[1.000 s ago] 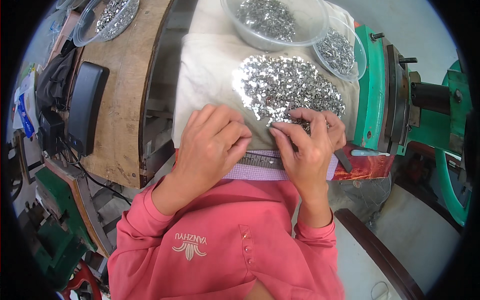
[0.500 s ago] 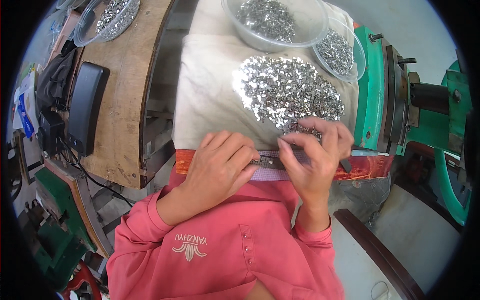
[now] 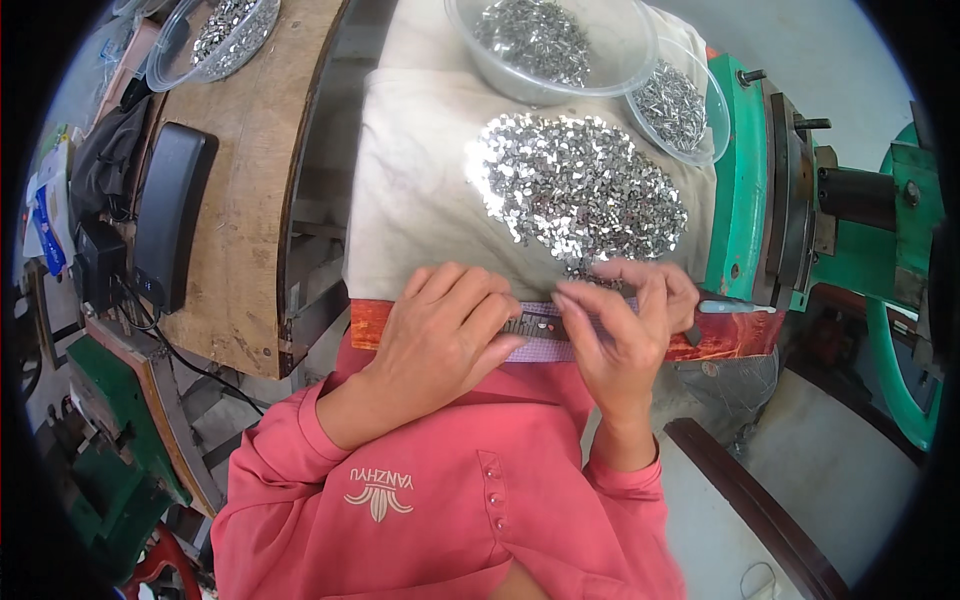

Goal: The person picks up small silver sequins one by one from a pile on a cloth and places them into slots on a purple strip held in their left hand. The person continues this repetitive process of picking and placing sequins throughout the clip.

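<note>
My left hand (image 3: 440,325) is closed around the left part of a dark metal strip (image 3: 538,327) with small slots or pieces along it, held over the table's near edge. Above the strip's exposed part is my right hand (image 3: 630,320), thumb and index finger brought together in a pinch. Whatever sits between those fingertips is too small to make out. Just beyond them lies a pile of small shiny metal pieces (image 3: 580,185), spread on a beige cloth (image 3: 410,170). My right fingers hide the pile's near tip.
A clear tub (image 3: 545,90) and a smaller clear container (image 3: 690,125), both with metal parts, stand behind the pile. Green machinery (image 3: 738,190) borders the right side. At left, a wooden table (image 3: 235,190) carries a black device (image 3: 172,215) and another tub (image 3: 230,65).
My right hand has drawn back slightly from the pile toward the strip, its thumb and index finger coming closer together. My left hand stays almost in place on the strip.
</note>
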{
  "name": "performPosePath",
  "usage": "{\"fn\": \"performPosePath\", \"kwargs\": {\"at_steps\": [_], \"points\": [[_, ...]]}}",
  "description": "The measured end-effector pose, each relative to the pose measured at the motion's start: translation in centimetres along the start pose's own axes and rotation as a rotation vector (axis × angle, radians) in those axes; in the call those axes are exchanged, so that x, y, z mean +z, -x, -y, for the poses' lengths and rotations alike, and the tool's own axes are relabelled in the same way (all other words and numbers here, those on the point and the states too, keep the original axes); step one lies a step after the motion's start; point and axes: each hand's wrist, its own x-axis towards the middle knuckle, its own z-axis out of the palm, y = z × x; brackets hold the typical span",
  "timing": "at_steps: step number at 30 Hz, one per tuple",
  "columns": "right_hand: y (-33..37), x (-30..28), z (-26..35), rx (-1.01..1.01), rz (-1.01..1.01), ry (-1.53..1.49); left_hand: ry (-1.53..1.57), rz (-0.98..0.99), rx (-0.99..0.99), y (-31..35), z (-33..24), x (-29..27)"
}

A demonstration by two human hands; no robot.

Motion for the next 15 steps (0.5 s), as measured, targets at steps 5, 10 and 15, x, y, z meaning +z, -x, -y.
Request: {"fn": "performPosePath", "kwargs": {"at_steps": [5,10,15], "points": [[-2.9,2.4,-0.3,-0.084,0.013,0.054,-0.068,0.008,0.052,0.1,0.2,0.2],[-3.3,3.0,-0.1,-0.082,0.052,0.064,-0.082,0.004,0.016,0.8,0.5,-0.5],[-3.5,2.6,0.0,-0.115,0.066,0.099,-0.025,-0.010,-0.003,0.9,0.5,-0.9]]}}
